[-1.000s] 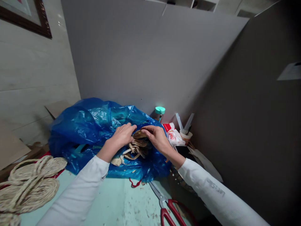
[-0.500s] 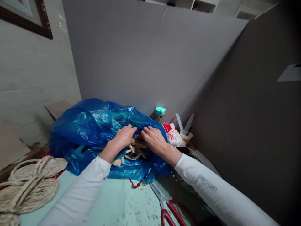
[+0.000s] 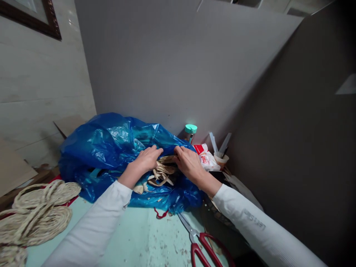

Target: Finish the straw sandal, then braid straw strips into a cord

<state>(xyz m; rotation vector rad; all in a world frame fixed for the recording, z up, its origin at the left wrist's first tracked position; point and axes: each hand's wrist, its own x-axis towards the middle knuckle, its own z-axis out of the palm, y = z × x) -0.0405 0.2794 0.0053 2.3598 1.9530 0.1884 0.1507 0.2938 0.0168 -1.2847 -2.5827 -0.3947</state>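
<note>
Between the two hands, in the open mouth of a crumpled, translucent blue plastic bag (image 3: 108, 139), lies a loose bundle of flat, tan, dry-looking strips (image 3: 164, 170). The upper strips have their long axis roughly crosswise, running from the left hand (image 3: 147, 158) towards the right hand (image 3: 187, 160); the lower ones loop and curl, their ends turned towards the person (some point off to the left). The left hand bends over the bundle's left side, thumb at the strips; the right hand is at its right side, fingers curled in. Whether either hand grasps a strip or bag film, I cannot tell, as the fingertips are partly hidden.

Nearer the person than the right hand, steel scissors with red handles (image 3: 192, 233) lie on the pale green worktop (image 3: 133, 237), blades pointing away towards the bag. Left of the left hand is a coiled, straw-coloured braided rope (image 3: 41, 209). Beyond the right hand stands a jar with a turquoise lid (image 3: 191, 129); to that hand's right sits a red-and-white packet (image 3: 208, 161).
</note>
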